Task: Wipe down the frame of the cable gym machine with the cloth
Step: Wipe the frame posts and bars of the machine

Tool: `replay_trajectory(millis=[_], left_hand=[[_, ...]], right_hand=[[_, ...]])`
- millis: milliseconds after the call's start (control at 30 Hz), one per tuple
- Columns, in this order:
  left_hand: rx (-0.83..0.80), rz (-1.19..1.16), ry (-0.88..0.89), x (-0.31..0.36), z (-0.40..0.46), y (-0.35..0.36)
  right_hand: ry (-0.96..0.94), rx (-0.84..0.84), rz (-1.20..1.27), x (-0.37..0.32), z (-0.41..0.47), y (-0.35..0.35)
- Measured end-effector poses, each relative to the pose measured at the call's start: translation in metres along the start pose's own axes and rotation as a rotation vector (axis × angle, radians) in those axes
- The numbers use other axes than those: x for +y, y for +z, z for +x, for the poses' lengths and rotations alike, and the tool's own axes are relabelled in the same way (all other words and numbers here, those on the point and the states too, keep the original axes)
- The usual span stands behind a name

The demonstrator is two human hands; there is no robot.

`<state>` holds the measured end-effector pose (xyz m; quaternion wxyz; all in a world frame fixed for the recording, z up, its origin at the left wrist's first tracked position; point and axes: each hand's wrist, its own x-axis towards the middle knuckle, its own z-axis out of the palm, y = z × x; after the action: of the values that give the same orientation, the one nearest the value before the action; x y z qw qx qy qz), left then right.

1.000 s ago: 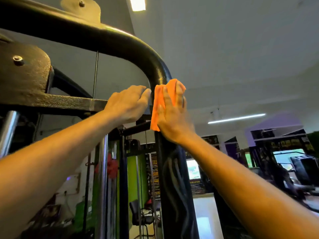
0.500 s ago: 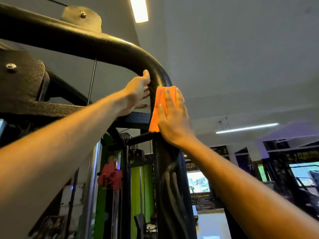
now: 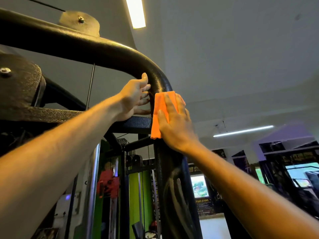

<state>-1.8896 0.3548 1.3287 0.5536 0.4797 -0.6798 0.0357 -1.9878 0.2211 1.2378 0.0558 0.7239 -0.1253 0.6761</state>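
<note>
Head camera view, looking upward: a person reaches both bare arms toward the top corner of a black cable gym machine, where its thick curved frame tube (image 3: 107, 54) bends down into an upright post. A folded orange cloth (image 3: 159, 114) lies flat against the post just below the bend, next to where a dark crossbar (image 3: 136, 124) joins it. The right hand (image 3: 176, 125) presses the cloth to the metal with straight, slightly spread fingers and an open palm; it pins the cloth rather than clutching it, and the cloth's lower edge hangs free beneath the hand's thumb side. The left hand (image 3: 133, 99) is also open and holds nothing: its fingertips touch the inner curve of the tube, just beside the cloth, and its heel sits at the crossbar, seemingly steadying the reach. The cloth looks soft, thin and very light, so it should drape over the round tube easily, though it could slide or bunch under a flat palm; curling the fingers over its top edge would likely hold it more securely. The frame appears rigid, fixed and finely textured, so it should take firm pressure without shifting. Behind, a ceiling light strip (image 3: 136, 12) glows overhead.
</note>
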Motion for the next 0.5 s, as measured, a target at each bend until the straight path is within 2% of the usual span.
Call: replay_trajectory(millis=[200,400,500], left_hand=[[-0.019,-0.047,-0.019,-0.002,0.004,-0.005],[-0.019,-0.044,-0.01,0.001,0.0,-0.003],[-0.027,-0.046,-0.006,-0.001,0.003,-0.004]], right_hand=[[0.08,-0.002,0.018,-0.018,0.072,-0.011],[0.013,-0.004,-0.04,-0.005,0.012,-0.005],[0.012,0.005,-0.069,-0.003,0.027,-0.007]])
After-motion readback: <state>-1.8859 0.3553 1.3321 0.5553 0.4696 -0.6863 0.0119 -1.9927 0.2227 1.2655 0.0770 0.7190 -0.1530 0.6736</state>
